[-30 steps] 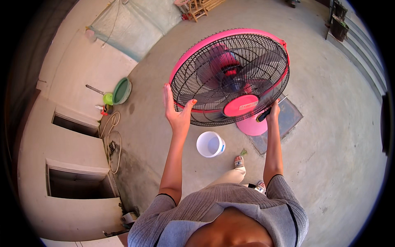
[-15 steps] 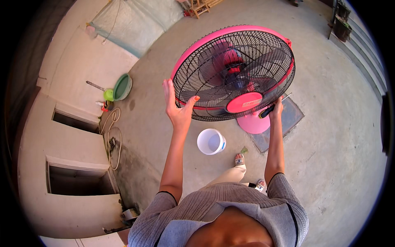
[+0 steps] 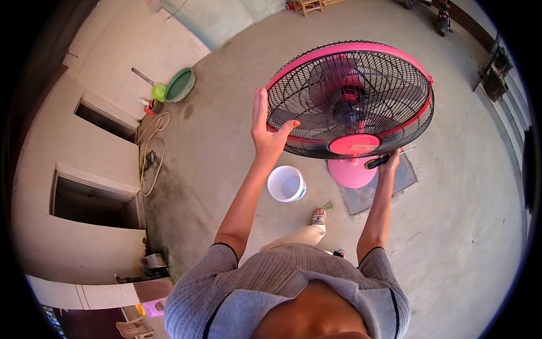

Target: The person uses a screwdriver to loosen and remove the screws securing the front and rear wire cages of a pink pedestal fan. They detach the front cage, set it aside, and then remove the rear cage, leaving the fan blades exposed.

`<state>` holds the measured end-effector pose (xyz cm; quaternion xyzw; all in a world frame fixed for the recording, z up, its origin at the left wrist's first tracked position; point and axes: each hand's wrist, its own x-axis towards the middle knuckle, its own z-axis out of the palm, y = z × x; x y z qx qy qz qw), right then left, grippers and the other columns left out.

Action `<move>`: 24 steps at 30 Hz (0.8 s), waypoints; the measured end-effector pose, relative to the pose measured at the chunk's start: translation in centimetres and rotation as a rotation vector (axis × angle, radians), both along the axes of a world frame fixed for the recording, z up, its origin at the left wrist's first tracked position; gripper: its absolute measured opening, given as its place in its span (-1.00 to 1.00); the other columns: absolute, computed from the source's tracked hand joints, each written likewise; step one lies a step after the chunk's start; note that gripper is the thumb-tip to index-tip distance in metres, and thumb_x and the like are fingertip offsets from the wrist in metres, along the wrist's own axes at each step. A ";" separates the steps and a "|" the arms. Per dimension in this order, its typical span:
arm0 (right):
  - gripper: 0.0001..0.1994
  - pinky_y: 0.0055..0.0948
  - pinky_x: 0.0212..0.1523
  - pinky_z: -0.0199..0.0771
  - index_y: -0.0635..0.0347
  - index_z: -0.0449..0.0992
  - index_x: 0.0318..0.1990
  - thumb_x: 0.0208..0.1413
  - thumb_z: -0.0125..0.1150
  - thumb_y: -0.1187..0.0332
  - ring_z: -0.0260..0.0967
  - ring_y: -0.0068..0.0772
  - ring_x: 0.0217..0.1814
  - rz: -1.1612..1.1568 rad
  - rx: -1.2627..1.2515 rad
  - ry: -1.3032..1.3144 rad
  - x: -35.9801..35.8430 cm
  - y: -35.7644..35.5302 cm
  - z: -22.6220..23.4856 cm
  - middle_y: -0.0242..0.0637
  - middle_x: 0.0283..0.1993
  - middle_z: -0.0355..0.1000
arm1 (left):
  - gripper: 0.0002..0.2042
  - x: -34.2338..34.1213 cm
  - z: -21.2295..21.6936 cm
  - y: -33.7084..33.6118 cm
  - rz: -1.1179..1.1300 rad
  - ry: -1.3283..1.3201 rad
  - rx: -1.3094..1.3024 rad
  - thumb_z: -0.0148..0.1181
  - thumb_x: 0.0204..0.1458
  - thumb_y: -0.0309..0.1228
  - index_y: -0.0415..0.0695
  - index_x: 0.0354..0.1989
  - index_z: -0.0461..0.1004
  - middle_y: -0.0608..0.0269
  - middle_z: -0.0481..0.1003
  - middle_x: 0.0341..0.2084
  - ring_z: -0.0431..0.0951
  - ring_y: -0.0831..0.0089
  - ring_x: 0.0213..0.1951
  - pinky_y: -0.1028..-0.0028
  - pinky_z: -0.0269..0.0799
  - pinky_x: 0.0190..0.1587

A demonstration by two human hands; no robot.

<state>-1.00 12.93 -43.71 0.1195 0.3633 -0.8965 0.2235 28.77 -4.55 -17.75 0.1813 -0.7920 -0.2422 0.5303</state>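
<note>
A pink standing fan (image 3: 351, 101) with a black wire guard is in front of me, its head tipped upward. My left hand (image 3: 267, 135) grips the guard's left rim, thumb over the front wires and fingers along the outer edge. At the lower right of the guard, my right hand (image 3: 390, 163) is closed round a screwdriver (image 3: 375, 163) with a black and yellow handle. Its thin metal shaft points out to the right. That hand appears to touch the guard's lower edge too. Below the head is the round pink base (image 3: 351, 173).
A white bucket (image 3: 275, 183) stands on the concrete floor left of the base. A dark square slab (image 3: 400, 179) is set in the floor beside the base. Along the left wall are a green basin (image 3: 193, 76) and a coiled hose (image 3: 163, 150). Steps (image 3: 508, 135) run along the right.
The fan head and both hands have shifted right in the view, along with a change in viewing angle. Both hands keep their holds.
</note>
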 end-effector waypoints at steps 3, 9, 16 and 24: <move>-0.66 -0.43 -0.65 0.26 0.08 0.34 -0.41 0.29 -0.07 0.05 0.19 -0.42 -0.66 0.021 0.017 -0.022 0.2 0.0 -0.5 -0.36 -0.60 0.26 | -0.10 0.3 -0.1 0.5 0.029 -0.001 0.009 0.49 -0.23 -0.42 -0.26 0.33 0.10 -0.11 0.10 0.33 0.02 0.05 0.38 0.19 0.05 0.33; -0.66 -0.43 -0.65 0.28 0.09 0.34 -0.39 0.30 -0.09 0.05 0.19 -0.41 -0.67 0.037 0.052 -0.022 0.1 0.2 -1.0 -0.36 -0.60 0.26 | -0.11 0.2 -0.6 0.5 0.051 0.003 0.022 0.48 -0.23 -0.43 -0.27 0.33 0.10 -0.10 0.11 0.32 0.00 0.01 0.38 0.16 0.04 0.33; -0.66 -0.44 -0.67 0.26 0.07 0.33 -0.42 0.28 -0.04 0.03 0.16 -0.43 -0.68 0.008 0.062 -0.058 -0.5 -0.6 0.2 -0.40 -0.61 0.20 | -0.19 -0.4 0.2 0.5 0.045 -0.046 0.019 0.37 -0.12 -0.56 -0.23 0.35 0.08 -0.04 0.04 0.36 -0.01 0.17 0.40 0.25 -0.04 0.37; -0.62 -0.47 -0.63 0.22 0.16 0.42 -0.34 0.27 -0.01 0.00 0.20 -0.51 -0.62 -0.009 0.058 -0.011 -1.2 -0.1 -0.8 -0.39 -0.54 0.31 | -0.19 -0.5 -0.5 0.8 0.099 -0.028 0.057 0.44 -0.20 -0.52 -0.25 0.30 0.17 -0.14 0.09 0.32 0.08 0.05 0.36 0.20 0.08 0.32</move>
